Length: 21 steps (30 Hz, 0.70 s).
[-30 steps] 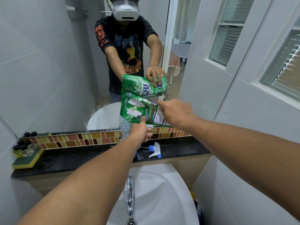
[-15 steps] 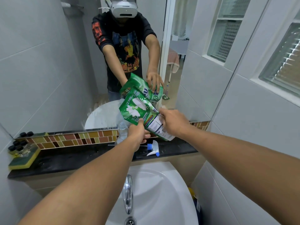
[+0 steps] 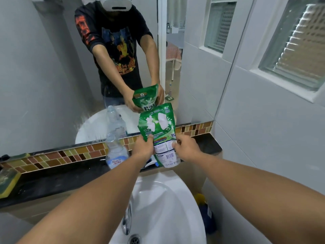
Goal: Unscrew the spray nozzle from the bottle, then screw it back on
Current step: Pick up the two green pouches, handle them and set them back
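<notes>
Bottle point(image 3: 116, 152), clear plastic with no nozzle on its neck, stands on the black ledge point(image 3: 52, 180) near the middle, against the tile strip point(image 3: 52, 156) under the mirror point(image 3: 44, 67). Spray nozzle point(image 3: 151, 163), white and blue, lies on the ledge just right of the bottle, mostly hidden behind the hands. Left hand point(image 3: 143, 147) and right hand point(image 3: 187, 147) each pinch a green refill pouch point(image 3: 159, 132), held upright above the ledge's front edge. White sink point(image 3: 167, 208) and tap point(image 3: 127, 221) sit below. Yellow-green sponge point(image 3: 8, 184) sits at the ledge's left end. White tiled walls, glass-block window point(image 3: 297, 41) on the right. Since half a second ago the pouch has turned from tilted to nearly upright and dropped lower; the bottle, then partly hidden behind it, now shows fully.
</notes>
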{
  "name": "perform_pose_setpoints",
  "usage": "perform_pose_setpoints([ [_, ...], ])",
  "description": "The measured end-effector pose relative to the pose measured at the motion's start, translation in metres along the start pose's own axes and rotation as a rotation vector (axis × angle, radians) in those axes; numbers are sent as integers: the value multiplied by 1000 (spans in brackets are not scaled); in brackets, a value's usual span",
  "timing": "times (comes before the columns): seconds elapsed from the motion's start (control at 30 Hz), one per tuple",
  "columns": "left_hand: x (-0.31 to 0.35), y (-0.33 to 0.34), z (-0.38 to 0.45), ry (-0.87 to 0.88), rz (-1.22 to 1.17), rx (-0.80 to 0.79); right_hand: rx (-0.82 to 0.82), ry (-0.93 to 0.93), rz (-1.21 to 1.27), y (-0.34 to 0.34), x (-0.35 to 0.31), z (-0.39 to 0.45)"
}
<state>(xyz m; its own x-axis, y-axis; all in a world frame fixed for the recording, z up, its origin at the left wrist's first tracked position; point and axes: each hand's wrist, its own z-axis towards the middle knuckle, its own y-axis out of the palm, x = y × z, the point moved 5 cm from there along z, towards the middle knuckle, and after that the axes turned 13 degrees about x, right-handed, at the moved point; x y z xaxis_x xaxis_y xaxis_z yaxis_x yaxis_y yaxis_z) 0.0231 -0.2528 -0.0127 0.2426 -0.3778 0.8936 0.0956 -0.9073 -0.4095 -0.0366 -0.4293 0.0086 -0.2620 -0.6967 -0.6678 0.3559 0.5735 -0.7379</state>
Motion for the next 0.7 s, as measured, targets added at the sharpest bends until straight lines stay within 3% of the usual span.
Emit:
perform_pose_setpoints([
  [0.27,8,81,-16,69,92,-142,74,229,65,-19,88,8],
  [0.7,64,181,-13,269,211,-166,156,308,133,-62,166,71],
])
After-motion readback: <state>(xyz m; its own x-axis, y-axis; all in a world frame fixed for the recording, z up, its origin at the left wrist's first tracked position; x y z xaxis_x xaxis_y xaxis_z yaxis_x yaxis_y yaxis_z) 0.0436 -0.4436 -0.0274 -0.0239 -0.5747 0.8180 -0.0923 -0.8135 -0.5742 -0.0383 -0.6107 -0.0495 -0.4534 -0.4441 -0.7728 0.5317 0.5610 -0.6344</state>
